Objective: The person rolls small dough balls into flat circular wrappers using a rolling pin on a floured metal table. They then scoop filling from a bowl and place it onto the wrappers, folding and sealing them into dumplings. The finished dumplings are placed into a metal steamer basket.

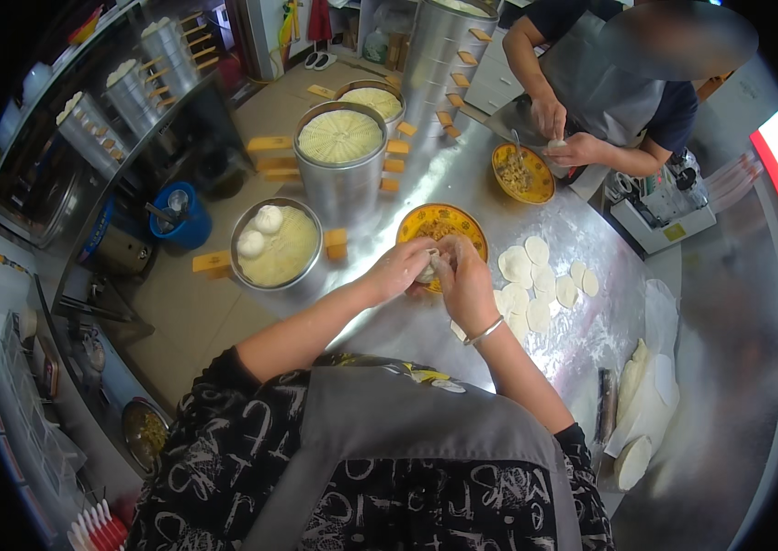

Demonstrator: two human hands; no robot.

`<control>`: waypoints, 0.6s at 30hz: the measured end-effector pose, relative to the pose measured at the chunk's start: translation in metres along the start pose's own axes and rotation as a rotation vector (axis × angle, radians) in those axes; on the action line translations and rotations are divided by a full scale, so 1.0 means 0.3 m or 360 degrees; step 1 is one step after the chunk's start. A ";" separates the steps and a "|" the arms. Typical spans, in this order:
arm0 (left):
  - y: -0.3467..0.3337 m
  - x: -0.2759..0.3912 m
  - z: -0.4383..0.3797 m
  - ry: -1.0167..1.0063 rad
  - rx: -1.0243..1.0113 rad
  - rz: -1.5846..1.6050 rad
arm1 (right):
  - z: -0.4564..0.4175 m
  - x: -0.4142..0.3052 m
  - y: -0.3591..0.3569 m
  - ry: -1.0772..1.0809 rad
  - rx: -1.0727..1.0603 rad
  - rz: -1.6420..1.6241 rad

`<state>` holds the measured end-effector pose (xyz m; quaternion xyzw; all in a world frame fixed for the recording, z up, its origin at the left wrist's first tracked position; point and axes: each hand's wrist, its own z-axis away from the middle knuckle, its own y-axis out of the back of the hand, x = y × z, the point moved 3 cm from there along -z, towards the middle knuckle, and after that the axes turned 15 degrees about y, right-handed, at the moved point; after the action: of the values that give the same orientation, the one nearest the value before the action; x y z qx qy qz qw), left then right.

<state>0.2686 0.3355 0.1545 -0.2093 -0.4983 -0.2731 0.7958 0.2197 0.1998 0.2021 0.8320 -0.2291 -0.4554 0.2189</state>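
Observation:
Between my two hands is a partly gathered dough bun (pixel 428 270), held over the near edge of a yellow patterned bowl (pixel 406 224). My left hand (pixel 397 268) cups the bun from the left. From the right, my right hand (pixel 465 279) pinches its upper rim; a bracelet circles that wrist. Brown chopped filling (pixel 436 229) shows in the bowl beyond my fingers. Flat round dough wrappers (pixel 538 279) lie on the floured steel table (pixel 589 344) to the right of my right hand, some overlapping. My fingers hide much of the bun.
Left of the bowl, a round steamer (pixel 279 275) holds two white buns (pixel 259 231). Taller steamer stacks (pixel 341 172) with wooden handles stand behind. Across the table a co-worker (pixel 596 103) handles dough beside another filling bowl (pixel 523 172). A dough roll (pixel 633 386) lies partly under plastic at right.

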 end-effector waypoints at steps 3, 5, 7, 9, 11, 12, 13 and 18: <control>-0.008 -0.016 -0.017 -0.0092 -0.0019 0.0286 | 0.007 0.024 0.006 0.0182 -0.0083 0.0308; -0.015 -0.030 -0.019 -0.0086 -0.0080 0.0617 | 0.007 0.020 0.015 0.0226 -0.0060 0.0352; -0.036 0.014 0.020 -0.0022 -0.0190 0.0976 | 0.009 0.012 0.023 0.0190 -0.0002 0.0295; -0.022 -0.010 0.002 -0.0045 -0.0223 0.0880 | 0.008 -0.001 0.013 0.0091 0.0085 0.0122; -0.013 -0.034 -0.006 -0.0022 -0.0170 0.0808 | -0.001 -0.013 0.009 0.0164 0.0000 0.0189; -0.018 -0.024 -0.001 0.0013 -0.0109 0.0784 | -0.007 -0.017 0.008 0.0200 -0.0041 0.0226; -0.021 -0.015 0.003 0.0048 -0.0047 0.0760 | -0.007 -0.024 0.011 0.0226 -0.0061 0.0266; -0.017 0.006 0.011 0.0197 -0.0117 0.0759 | -0.010 -0.068 0.020 0.0356 -0.0072 0.0227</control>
<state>0.2638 0.3333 0.1578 -0.3326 -0.3749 -0.1076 0.8587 0.2112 0.2072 0.2205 0.8541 -0.2515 -0.3480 0.2936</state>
